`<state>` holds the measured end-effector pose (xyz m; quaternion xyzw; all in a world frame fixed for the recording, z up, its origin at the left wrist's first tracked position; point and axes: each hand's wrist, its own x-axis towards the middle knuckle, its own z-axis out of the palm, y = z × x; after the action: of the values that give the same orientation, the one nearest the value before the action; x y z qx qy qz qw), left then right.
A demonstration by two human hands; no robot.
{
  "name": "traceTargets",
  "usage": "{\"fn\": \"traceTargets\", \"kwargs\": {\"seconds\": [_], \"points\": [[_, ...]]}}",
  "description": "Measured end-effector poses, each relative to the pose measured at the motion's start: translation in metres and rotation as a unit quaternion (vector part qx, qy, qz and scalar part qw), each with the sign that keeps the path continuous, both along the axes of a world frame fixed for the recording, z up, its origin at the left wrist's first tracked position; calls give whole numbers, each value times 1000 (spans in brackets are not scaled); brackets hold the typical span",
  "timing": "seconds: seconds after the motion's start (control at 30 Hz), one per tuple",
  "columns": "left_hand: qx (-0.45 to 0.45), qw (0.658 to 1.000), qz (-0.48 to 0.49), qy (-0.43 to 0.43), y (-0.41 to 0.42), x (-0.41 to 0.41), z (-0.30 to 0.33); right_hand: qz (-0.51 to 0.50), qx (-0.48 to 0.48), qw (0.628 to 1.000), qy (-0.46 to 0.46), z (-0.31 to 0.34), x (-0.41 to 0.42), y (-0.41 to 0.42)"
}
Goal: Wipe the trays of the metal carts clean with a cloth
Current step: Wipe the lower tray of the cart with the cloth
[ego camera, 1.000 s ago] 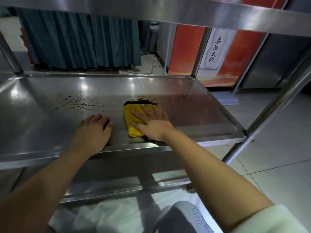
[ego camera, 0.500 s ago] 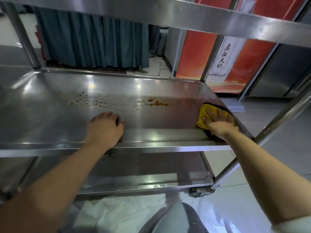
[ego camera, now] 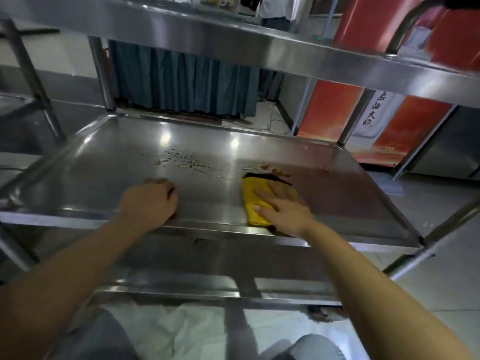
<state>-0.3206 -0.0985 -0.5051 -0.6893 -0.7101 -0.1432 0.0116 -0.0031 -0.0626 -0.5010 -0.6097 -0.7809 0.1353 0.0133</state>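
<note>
Filling most of the view is one metal cart [ego camera: 272, 53] with three trays, counted top to bottom: an upper tray [ego camera: 233, 35] overhead, a middle tray [ego camera: 104, 162] at hand level, and a lower tray [ego camera: 207, 263] beneath the forearms. Behind it hangs one blue curtain [ego camera: 181, 79], and to the right stands one red banner [ego camera: 389, 126] with white lettering. Two hands work on the middle tray. One yellow cloth [ego camera: 253, 203], dark at its far edge, lies flat under the right hand [ego camera: 283, 209], whose fingers are straight and spread, pressing it down. Just past those fingertips sit a few brown spots [ego camera: 270, 168]. The left hand [ego camera: 149, 201] rests at the tray's near rim with fingers curled under, holding nothing visible. Beyond its knuckles lies one patch of droplets [ego camera: 181, 159].
</note>
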Motion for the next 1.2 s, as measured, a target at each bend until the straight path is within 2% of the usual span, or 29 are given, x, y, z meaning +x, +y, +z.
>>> {"fn": "traceTargets", "kwargs": {"seconds": [0.1, 0.17, 0.4, 0.5, 0.6, 0.83, 1.0, 1.1, 1.2], "points": [[23, 999, 30, -15, -6, -50, -5, -96, -13, 995, -8, 0, 35, 2], [33, 999, 27, -32, -5, -59, -6, -110, -21, 994, -21, 0, 29, 3], [-14, 999, 6, -32, 4, -66, -15, 26, -12, 1000, 11, -1, -106, 13], [17, 999, 15, -46, 2, -64, -16, 83, -9, 996, 6, -1, -166, 16], [39, 997, 15, -62, -2, -61, -13, 98, 5, 995, 9, -5, -191, 14], [-5, 998, 5, -63, -8, -57, -2, 113, -19, 993, 17, -2, -171, -7], [-118, 990, -10, -74, -33, -55, 17, 150, -14, 989, 8, 19, -150, -42], [-148, 983, -35, -99, -80, -51, 41, 180, -84, 980, -19, 39, -135, -72], [-188, 975, -50, -111, -133, -46, 85, 136, -145, 974, 106, 86, -119, -109]]}}
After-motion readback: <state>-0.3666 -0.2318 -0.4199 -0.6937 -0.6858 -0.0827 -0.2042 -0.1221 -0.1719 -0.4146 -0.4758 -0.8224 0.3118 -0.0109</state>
